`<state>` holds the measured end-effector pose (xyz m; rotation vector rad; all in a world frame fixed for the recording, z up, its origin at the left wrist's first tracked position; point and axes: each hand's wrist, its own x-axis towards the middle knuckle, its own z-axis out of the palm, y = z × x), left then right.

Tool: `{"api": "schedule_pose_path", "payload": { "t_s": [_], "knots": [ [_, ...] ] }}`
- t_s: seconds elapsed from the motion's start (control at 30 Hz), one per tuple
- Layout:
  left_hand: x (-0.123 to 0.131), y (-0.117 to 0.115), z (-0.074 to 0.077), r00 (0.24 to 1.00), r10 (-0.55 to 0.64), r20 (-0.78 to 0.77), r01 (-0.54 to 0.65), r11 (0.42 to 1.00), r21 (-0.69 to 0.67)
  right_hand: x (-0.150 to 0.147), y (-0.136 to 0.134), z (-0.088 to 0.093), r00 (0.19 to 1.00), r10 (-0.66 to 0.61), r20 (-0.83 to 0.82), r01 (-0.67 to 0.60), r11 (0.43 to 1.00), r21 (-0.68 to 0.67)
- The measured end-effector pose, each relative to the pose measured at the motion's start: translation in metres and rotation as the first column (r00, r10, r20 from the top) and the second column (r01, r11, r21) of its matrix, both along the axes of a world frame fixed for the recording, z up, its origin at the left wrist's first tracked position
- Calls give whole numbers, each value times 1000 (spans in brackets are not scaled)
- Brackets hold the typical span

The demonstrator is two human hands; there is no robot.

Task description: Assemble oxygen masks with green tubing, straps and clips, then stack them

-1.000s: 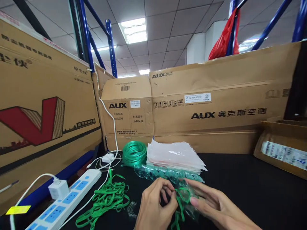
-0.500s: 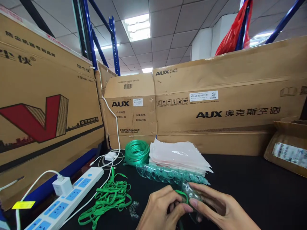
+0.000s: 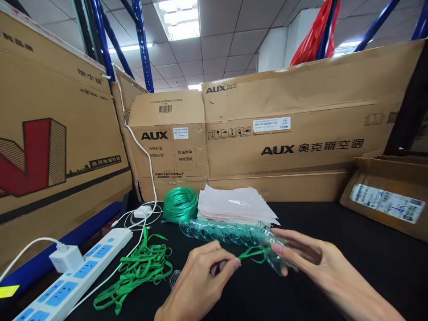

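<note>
Green strap point(image 3: 249, 255) pinched by left hand point(image 3: 197, 281) | right hand point(image 3: 310, 263) grasps clear mask point(image 3: 272, 256) | strap apparently half attached | loose straps point(image 3: 137, 272) remain on tabletop point(image 3: 351, 249)

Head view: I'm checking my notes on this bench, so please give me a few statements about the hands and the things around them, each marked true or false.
1. The left hand pinches a green strap. True.
2. The right hand holds a clear plastic mask. True.
3. The coil of green tubing lies in the right hand. False: it lies on the black table, behind the hands, beside the stack of clear bags.
4. The pile of loose green straps lies right of both hands. False: it lies to their left, near the white power strip.
5. A charger is plugged into the power strip. True.
</note>
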<state>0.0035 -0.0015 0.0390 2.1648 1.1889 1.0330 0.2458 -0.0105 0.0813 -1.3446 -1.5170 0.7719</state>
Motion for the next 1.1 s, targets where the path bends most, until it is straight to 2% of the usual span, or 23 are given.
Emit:
{"api": "schedule_pose_path", "payload": {
  "t_s": [0.17,0.27,0.33,0.43,0.5,0.57,0.7,0.83,0.93,1.03,1.1],
  "knots": [
    [9,-5,-3,1000,-1,10,1,998,64,-18,1,-16,981,173,-90,-181,979,-89],
    [10,-7,-5,999,-40,5,39,994,107,-21,1,-19,970,221,-102,-231,968,-96],
    [7,-6,-4,999,-31,-7,32,995,99,-13,1,-14,984,164,-70,-170,982,-84],
    [1,-4,-1,1000,2,-5,-1,998,57,7,0,-1,1000,-1,-20,1,1000,-20],
    [0,-1,0,999,22,31,-23,999,36,15,-3,6,1000,-23,15,23,999,-22],
    [4,0,-1,997,32,70,-33,999,14,12,-6,9,998,54,29,-52,996,-72],
    [15,-3,-7,998,-9,67,11,999,-30,-9,-9,1,971,229,-69,-236,964,-123],
    [18,-5,-11,999,-32,29,32,999,11,-16,-7,-4,949,293,-115,-306,943,-129],
    [14,-4,-11,1000,-13,9,13,1000,9,0,-3,-1,975,213,-61,-218,969,-113],
    [10,0,-11,1000,24,-15,-24,1000,4,25,0,4,1000,6,25,-5,999,-43],
    [7,2,-10,999,48,-19,-48,999,-9,38,1,6,991,-120,65,119,993,11]
  ]
}}
